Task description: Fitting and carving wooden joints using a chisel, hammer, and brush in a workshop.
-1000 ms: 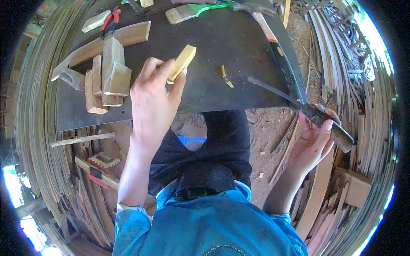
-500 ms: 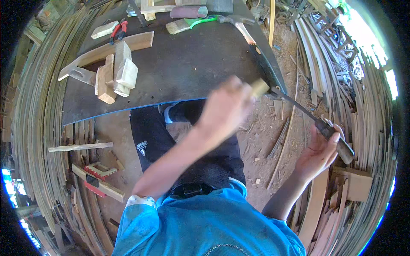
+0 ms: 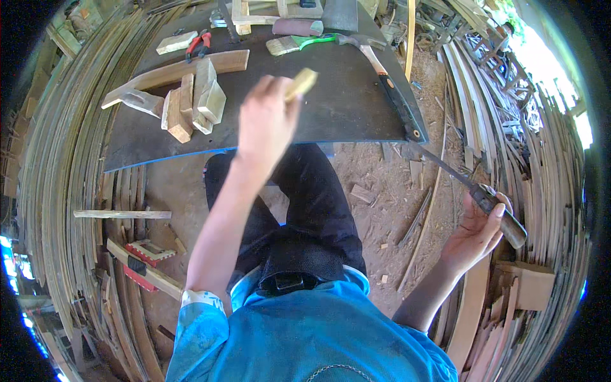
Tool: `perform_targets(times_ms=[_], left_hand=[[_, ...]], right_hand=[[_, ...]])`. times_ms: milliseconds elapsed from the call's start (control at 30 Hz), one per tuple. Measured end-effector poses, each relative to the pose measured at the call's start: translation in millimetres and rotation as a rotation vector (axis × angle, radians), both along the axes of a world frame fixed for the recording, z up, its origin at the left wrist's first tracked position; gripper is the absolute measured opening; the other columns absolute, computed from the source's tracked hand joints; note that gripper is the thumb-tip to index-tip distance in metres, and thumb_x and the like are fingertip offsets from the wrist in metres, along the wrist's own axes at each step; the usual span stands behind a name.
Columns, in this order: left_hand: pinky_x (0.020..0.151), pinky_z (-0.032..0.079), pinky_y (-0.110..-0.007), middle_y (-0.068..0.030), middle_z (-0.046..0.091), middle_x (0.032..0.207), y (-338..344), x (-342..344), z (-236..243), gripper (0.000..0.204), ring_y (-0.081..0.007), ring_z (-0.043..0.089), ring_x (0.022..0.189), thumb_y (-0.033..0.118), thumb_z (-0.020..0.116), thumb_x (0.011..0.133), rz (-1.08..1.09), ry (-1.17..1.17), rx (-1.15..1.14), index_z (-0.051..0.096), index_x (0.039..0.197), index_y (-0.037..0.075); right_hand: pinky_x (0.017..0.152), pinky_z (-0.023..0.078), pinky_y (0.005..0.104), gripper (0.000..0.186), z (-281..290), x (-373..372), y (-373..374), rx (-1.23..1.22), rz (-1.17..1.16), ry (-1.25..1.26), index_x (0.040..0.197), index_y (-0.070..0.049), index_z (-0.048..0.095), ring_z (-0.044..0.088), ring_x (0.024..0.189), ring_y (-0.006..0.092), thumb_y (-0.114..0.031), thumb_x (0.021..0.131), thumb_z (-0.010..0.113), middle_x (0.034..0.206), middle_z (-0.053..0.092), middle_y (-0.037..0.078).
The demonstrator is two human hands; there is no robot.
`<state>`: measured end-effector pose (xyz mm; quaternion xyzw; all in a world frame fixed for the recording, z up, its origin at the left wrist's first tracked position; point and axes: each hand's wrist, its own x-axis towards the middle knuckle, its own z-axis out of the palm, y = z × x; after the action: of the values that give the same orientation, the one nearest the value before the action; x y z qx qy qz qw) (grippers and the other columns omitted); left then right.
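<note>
Over the dark table, my left hand is closed on a small yellowish block, which sticks out past the fingers. Motion blurs it slightly, and its material is hard to tell. Off the table's right corner, my right hand grips the dark handle of a long, thin metal tool. Its shaft slants up-left to the table's corner, where the tip is hard to make out. Beside that corner lies a hand saw or similar tool with a black handle.
Wooden blocks, red pliers, a green-handled brush, a hammer and a reddish-brown roll lie on the table. Long wood strips line both sides. A red-and-white case sits at lower left.
My left hand has moved away from the metal tool, leftward and up over the table, with the yellowish block still in it. My right hand and its tool stay nearly in place.
</note>
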<state>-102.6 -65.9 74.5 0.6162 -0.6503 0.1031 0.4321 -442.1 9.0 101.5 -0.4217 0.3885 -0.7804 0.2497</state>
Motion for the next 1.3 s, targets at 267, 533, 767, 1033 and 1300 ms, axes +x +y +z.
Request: perform_targets(times_ms=[267,533,767,1033,1300], left_hand=[[0.08,0.053,-0.046,-0.016,0.068,0.089,28,-84,-16,0.017,-0.0362,0.067,0.088,0.021,0.071,0.088,-0.482,0.115,0.289,0.068,0.094,0.005],[0.08,0.055,-0.044,-0.017,0.07,0.096,36,-86,-18,0.027,-0.0342,0.07,0.087,0.018,0.069,0.091,-0.599,0.291,0.229,0.06,0.114,0.006],[0.078,0.051,-0.047,-0.0139,0.071,0.093,-14,17,-25,0.019,-0.0347,0.067,0.084,0.025,0.065,0.096,-0.271,0.05,0.094,0.064,0.106,0.009],[0.094,0.042,-0.048,-0.007,0.064,0.11,-27,53,-35,0.022,-0.0306,0.058,0.112,0.03,0.063,0.097,-0.204,0.04,0.129,0.068,0.114,0.016],[0.103,0.039,-0.049,-0.0117,0.064,0.117,-1,53,-39,0.05,-0.0328,0.057,0.116,0.035,0.073,0.087,-0.25,-0.006,0.025,0.06,0.128,0.009]], right_hand=[[0.085,0.063,0.0352,0.035,1,-3,1,0.024,-0.095,0.015,0.121,0.003,0.058,0.066,0.103,0.0238,-0.027,0.102,0.057,0.114,0.064,0.016],[0.087,0.062,0.0379,0.037,9,-5,3,0.07,-0.155,0.051,0.122,0.002,0.058,0.063,0.11,0.0246,-0.028,0.101,0.06,0.117,0.061,0.014],[0.087,0.061,0.0412,0.028,2,32,-2,0.116,0.011,0.12,0.119,-0.002,0.058,0.064,0.106,0.0233,-0.023,0.101,0.059,0.116,0.061,0.012],[0.087,0.062,0.0426,0.028,4,45,14,0.184,0.091,0.085,0.121,-0.002,0.057,0.062,0.109,0.0206,-0.021,0.1,0.06,0.117,0.06,0.011],[0.096,0.059,0.042,0.035,14,37,37,0.185,0.074,-0.037,0.129,0.002,0.055,0.063,0.115,0.0213,-0.017,0.101,0.058,0.127,0.062,0.011]])
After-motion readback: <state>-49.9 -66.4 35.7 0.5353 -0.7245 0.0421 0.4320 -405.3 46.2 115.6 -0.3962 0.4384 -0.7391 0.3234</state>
